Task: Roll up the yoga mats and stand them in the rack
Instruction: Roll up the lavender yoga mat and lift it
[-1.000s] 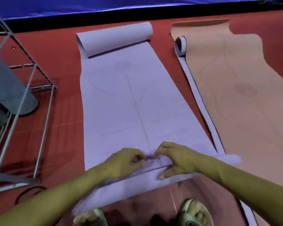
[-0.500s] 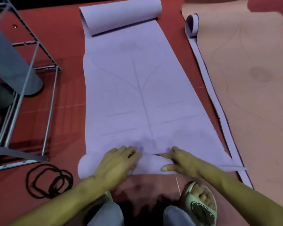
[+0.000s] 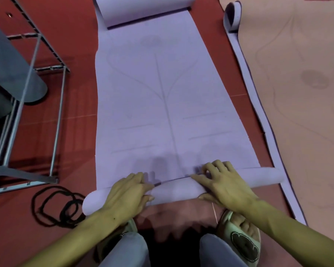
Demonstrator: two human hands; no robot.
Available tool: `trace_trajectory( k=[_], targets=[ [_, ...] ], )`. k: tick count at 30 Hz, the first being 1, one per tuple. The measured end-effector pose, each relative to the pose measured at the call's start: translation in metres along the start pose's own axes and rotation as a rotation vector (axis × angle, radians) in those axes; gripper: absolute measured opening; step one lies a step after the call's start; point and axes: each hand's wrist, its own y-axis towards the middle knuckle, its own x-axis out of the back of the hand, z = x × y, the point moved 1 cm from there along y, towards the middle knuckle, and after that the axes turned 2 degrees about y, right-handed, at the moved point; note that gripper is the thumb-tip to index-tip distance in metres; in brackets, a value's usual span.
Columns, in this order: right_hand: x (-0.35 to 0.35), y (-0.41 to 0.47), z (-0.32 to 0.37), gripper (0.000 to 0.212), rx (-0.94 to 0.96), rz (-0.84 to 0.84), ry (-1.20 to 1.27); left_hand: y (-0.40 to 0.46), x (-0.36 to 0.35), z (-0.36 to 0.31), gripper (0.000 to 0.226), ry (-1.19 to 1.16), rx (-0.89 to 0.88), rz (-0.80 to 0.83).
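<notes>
A lilac yoga mat (image 3: pixel 162 97) lies lengthwise on the red floor, its far end curled up. Its near end is wound into a thin roll (image 3: pixel 175 189) lying across the mat. My left hand (image 3: pixel 125 193) lies palm-down over the left part of this roll. My right hand (image 3: pixel 222 182) presses on the right part, fingers spread over its front. A peach mat (image 3: pixel 307 112) with a lilac underside lies flat to the right. The grey metal rack (image 3: pixel 37 105) stands at the left, with a rolled grey mat (image 3: pixel 14 68) leaning in it.
Black elastic loops (image 3: pixel 56 207) lie on the floor just left of the roll. My knees and slippered feet (image 3: pixel 241 234) are right behind the roll. Red floor shows between the rack and the lilac mat.
The near end of the lilac mat has gone from a flat fold to a tight roll that has moved forward. Both hands have spread apart on it. The camera has tilted down and closer.
</notes>
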Motion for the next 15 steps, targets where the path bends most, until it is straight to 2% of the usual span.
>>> trace_trajectory(
  k=[2,6,7,10,11,13,15],
  targets=[
    [-0.001,-0.006,-0.002,0.063,-0.095,0.084,-0.001,0.003,0.005,-0.007,0.009,0.018,-0.013,-0.005],
    [0.005,-0.003,0.022,0.063,-0.278,0.229,0.384,0.016,0.029,0.021,0.018,-0.001,0.044,0.037],
    [0.004,0.0,0.032,0.061,-0.284,0.227,0.436,0.018,0.037,0.036,0.021,0.02,0.071,0.093],
    [0.002,0.021,0.052,0.053,-0.272,0.313,0.44,0.015,0.047,0.065,0.028,0.018,0.158,0.467],
    [-0.002,0.028,0.051,0.051,-0.277,0.353,0.412,0.009,0.043,0.064,0.031,0.005,0.162,0.548],
    [-0.009,0.036,0.049,0.049,-0.252,0.416,0.387,-0.003,0.031,0.055,0.04,0.001,0.136,0.548],
    [-0.015,0.039,0.045,0.047,-0.223,0.396,0.456,-0.008,0.028,0.044,0.053,-0.01,0.097,0.418]
  ],
)
